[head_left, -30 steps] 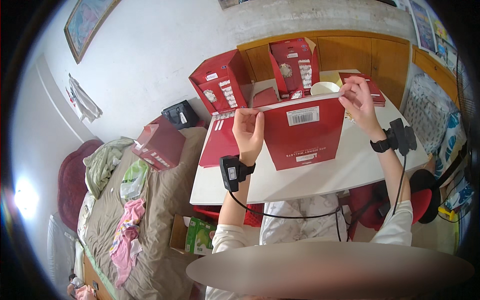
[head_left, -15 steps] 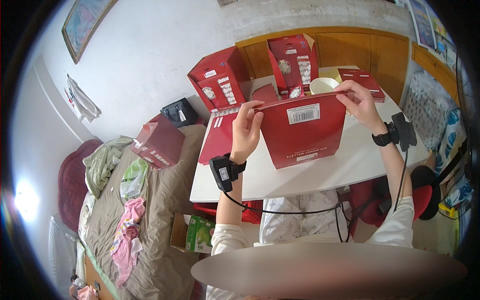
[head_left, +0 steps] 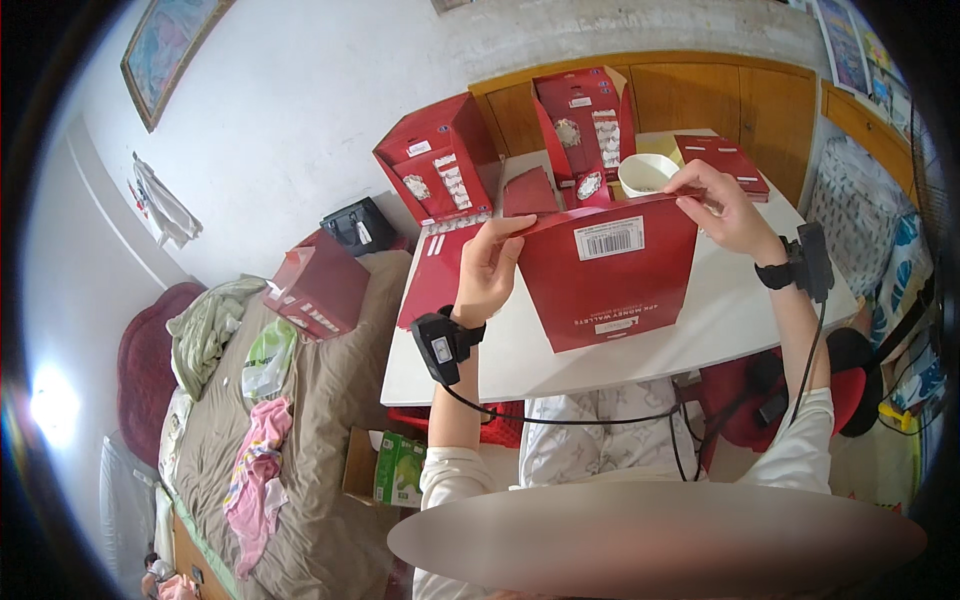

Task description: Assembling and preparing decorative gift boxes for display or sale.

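A red cardboard box [head_left: 610, 285] stands over the white table [head_left: 450, 370] in front of me, with a white barcode label on the panel facing me. My left hand [head_left: 488, 268] pinches its upper left corner between thumb and fingers. At the upper right corner my right hand [head_left: 728, 212] grips the rim the same way. Just behind the box are a cream bowl [head_left: 648, 174] and a small red card [head_left: 591, 185] with a white ornament. The inside of the box is hidden from me.
Two red display boxes [head_left: 432, 160] [head_left: 584, 130] stand at the back of the table. Red flat cardboard [head_left: 437, 275] lies left, and a red stack [head_left: 722, 165] at back right. Another red box [head_left: 318, 284] and a black bag [head_left: 360, 227] sit on the bed [head_left: 330, 450].
The red box has come slightly nearer to me and its lower edge sits lower. Both hands have spread a little with its corners. More of the bowl shows behind it.
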Motion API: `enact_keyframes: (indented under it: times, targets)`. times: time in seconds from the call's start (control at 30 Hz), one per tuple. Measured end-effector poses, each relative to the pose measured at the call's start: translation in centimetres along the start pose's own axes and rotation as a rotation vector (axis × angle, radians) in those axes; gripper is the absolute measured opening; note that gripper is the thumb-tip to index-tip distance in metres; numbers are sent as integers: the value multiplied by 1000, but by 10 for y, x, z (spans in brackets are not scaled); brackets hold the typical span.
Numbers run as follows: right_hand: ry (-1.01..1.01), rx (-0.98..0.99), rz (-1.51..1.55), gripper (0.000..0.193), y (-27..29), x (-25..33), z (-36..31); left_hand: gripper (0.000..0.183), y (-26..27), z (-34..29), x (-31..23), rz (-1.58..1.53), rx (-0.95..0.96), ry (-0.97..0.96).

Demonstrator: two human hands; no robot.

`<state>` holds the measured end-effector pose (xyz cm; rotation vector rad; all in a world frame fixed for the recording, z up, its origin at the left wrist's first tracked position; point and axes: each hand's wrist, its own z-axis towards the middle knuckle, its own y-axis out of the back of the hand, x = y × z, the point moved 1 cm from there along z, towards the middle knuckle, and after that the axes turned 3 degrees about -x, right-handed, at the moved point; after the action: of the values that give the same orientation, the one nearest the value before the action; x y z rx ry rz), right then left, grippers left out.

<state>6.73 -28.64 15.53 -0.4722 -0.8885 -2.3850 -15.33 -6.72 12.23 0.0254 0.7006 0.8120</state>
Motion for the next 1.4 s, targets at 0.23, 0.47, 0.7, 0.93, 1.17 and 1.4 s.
enact_keyframes:
  times: [0.23,0.47,0.7,0.93,1.17,1.4]
  targets:
    - [99,129,-24,24,4,12,4,17,-1,1,-1,42,8,-129]
    - [215,61,-48,27,-2,7,4,17,6,2,-5,4,74,-89]
    - [219,46,-69,26,-7,5,6,19,-7,9,-19,7,-22,80]
    - [225,47,-92,26,-8,8,4,16,-12,19,-36,149,40,182]
    - [223,73,-17,14,-14,11,2,17,-10,14,-29,173,100,141]
    - [26,-25,82,20,-16,8,4,16,-10,16,-32,201,95,123]
